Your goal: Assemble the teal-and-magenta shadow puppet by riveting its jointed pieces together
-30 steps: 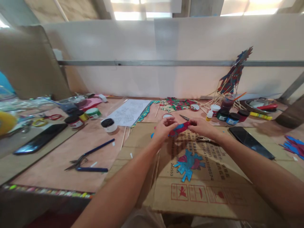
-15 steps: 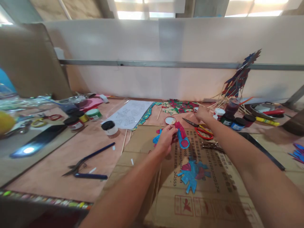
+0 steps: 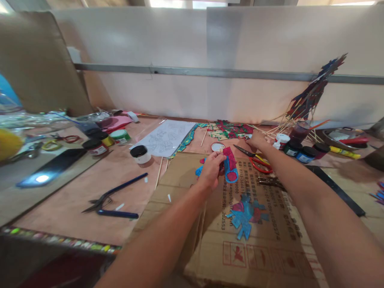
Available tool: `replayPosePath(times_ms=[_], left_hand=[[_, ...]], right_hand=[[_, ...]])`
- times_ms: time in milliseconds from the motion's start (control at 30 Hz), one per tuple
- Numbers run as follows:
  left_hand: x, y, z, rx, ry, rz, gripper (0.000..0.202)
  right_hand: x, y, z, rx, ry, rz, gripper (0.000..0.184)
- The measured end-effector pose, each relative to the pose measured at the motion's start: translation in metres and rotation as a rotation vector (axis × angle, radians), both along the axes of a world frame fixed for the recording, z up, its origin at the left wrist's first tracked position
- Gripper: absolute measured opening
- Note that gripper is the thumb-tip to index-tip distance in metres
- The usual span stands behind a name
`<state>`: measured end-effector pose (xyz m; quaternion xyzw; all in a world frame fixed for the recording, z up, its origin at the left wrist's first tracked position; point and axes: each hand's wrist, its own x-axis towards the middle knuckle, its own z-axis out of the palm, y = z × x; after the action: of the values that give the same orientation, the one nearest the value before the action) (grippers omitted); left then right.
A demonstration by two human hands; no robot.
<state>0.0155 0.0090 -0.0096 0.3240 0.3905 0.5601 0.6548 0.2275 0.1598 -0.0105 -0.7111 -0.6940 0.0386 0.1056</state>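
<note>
My left hand (image 3: 212,168) is closed on a flat painted cutout (image 3: 231,166), blue with magenta patches, held above the cardboard. Another blue and pink piece (image 3: 199,171) shows to the left, partly behind that hand. My right hand (image 3: 257,140) reaches to the back of the table. Its fingers are bent together at a small whitish round thing (image 3: 248,137), and what they hold is too small to make out. Red-handled scissors (image 3: 259,160) lie just in front of the right hand. A blue and magenta figure (image 3: 247,216) lies flat on the cardboard sheet (image 3: 210,256).
Paint jars (image 3: 306,155) stand right of my right arm; a black-lidded jar (image 3: 140,155) stands left. Blue-handled pliers (image 3: 115,196) lie open. Behind are a line drawing (image 3: 166,138), red-green cutouts on sticks (image 3: 229,130), and a round lid (image 3: 217,147). A phone (image 3: 51,168) lies left.
The view has tipped downward slightly, so everything sits a little higher and further right. My left hand still holds the cutout, and my right hand stays at the same spot.
</note>
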Motion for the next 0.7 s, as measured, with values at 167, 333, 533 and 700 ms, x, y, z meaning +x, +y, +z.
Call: replayPosePath(times_ms=[167,333,533,700], left_hand=[[0.001,-0.001,0.001,0.015,-0.073,0.023,0.013],[0.001,-0.001,0.001,0.014,-0.102,0.03,0.014],[0.001,0.0,-0.001,0.004,-0.091,0.039,0.02],[0.0,0.004,-0.005,-0.01,-0.075,0.066,0.022]], right_hand=[[0.001,-0.009,0.006,-0.066,-0.006,-0.009,0.068],[0.003,-0.019,0.017,-0.101,0.014,0.088,0.045],[0.002,-0.019,0.032,-0.03,0.011,0.105,0.034],[-0.003,-0.017,0.025,-0.049,0.004,0.134,0.027]])
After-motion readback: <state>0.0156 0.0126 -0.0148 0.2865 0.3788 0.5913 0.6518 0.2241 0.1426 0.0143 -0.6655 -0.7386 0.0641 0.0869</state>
